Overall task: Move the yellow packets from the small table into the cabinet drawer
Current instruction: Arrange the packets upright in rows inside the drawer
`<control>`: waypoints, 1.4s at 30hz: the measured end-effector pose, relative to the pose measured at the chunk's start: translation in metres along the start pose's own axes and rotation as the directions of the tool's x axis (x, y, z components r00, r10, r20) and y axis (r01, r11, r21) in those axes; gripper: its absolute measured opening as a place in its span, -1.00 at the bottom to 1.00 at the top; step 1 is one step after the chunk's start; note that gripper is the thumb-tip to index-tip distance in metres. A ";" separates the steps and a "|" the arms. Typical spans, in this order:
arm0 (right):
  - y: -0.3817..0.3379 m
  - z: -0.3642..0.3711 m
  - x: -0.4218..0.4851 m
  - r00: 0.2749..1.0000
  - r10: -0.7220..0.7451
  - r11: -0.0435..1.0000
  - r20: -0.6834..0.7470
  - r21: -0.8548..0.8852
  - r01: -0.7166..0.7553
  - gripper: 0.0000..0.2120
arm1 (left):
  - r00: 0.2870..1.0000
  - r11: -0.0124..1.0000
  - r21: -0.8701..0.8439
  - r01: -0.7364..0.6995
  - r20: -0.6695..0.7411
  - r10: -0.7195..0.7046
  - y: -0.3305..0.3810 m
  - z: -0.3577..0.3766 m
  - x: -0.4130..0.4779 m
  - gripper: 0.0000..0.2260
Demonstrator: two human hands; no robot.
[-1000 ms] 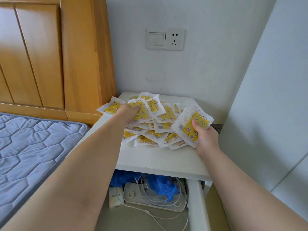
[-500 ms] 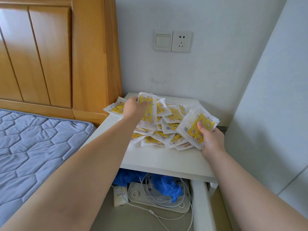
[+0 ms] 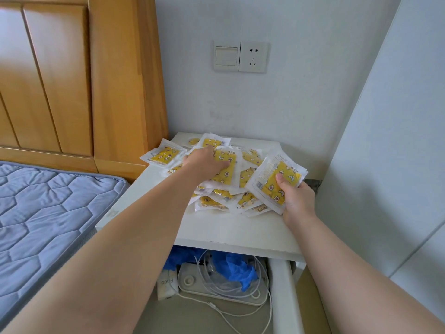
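Observation:
A heap of yellow packets [image 3: 216, 201] in clear wrappers lies on the small white table [image 3: 231, 232]. My left hand [image 3: 204, 162] reaches into the heap's back left and grips a large yellow packet [image 3: 226, 174]. My right hand [image 3: 295, 196] holds a stack of several packets [image 3: 272, 179] just above the heap's right side, thumb pressed on the top one. Below the table's front edge the cabinet drawer [image 3: 284, 297] stands pulled out.
In the drawer lie a blue bag [image 3: 238, 271], a white flat device [image 3: 216, 288], white cables [image 3: 240, 312] and a small white pack [image 3: 166, 285]. A blue mattress [image 3: 43, 218] and wooden headboard [image 3: 79, 80] are at left. A grey-white wall panel [image 3: 390, 165] stands close at right.
My left hand has shifted slightly right over the heap and now grips a large packet. My right hand keeps its stack, tilted a bit more upright. The camera has swung left.

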State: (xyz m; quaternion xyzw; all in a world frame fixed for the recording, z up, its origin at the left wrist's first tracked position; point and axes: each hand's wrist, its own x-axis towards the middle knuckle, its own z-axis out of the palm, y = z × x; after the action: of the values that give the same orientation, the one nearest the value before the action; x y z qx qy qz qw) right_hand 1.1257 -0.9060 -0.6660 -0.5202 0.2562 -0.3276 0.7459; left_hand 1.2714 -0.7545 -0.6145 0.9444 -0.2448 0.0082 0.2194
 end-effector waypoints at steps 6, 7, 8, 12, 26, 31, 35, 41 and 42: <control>0.000 0.000 0.000 1.000 -0.002 1.000 -0.005 -0.019 0.002 -0.93 | 0.989 0.983 0.106 -0.150 0.003 0.150 -0.002 -0.001 -0.002 -0.64; 0.001 0.001 0.001 1.000 -0.003 1.000 -0.009 -0.026 0.002 -0.93 | 0.981 0.978 0.099 -0.185 0.074 0.178 -0.003 0.000 0.000 -0.57; 0.001 0.000 0.001 1.000 -0.003 1.000 -0.011 -0.030 0.003 -0.93 | 0.967 0.972 0.086 -0.219 0.153 0.204 -0.002 0.000 0.000 -0.49; 0.002 0.000 0.003 1.000 0.001 0.999 -0.005 -0.034 -0.002 -0.92 | 0.903 0.964 0.022 -0.265 0.357 0.240 0.009 -0.003 -0.001 -0.38; -0.006 0.001 -0.003 0.999 0.025 0.997 -0.028 -0.078 -0.027 -0.84 | 0.869 0.836 0.405 -0.369 0.470 0.155 0.018 -0.033 -0.017 -0.46; -0.006 0.002 -0.005 0.999 0.004 0.996 -0.033 -0.092 -0.007 -0.82 | 0.880 0.739 0.502 -0.450 0.388 0.272 0.009 -0.029 -0.018 -0.55; -0.006 0.003 -0.006 0.999 0.002 0.996 -0.040 -0.089 -0.006 -0.84 | 0.886 0.700 0.543 -0.464 0.300 0.355 0.009 -0.029 -0.020 -0.54; -0.012 0.005 -0.009 0.997 0.052 0.992 -0.058 -0.113 -0.058 -0.78 | 0.931 0.889 0.277 -0.366 0.108 0.350 0.017 -0.035 -0.041 -0.60; -0.015 0.005 -0.011 0.995 0.083 0.991 -0.064 -0.098 -0.089 -0.80 | 0.937 0.904 0.251 -0.347 0.069 0.341 0.019 -0.037 -0.047 -0.61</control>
State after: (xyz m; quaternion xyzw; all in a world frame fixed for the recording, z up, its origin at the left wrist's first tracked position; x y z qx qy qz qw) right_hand 1.1188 -0.8985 -0.6498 -0.5355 0.3167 -0.2974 0.7242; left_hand 1.2253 -0.7321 -0.5789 0.9069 -0.4068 0.0677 0.0862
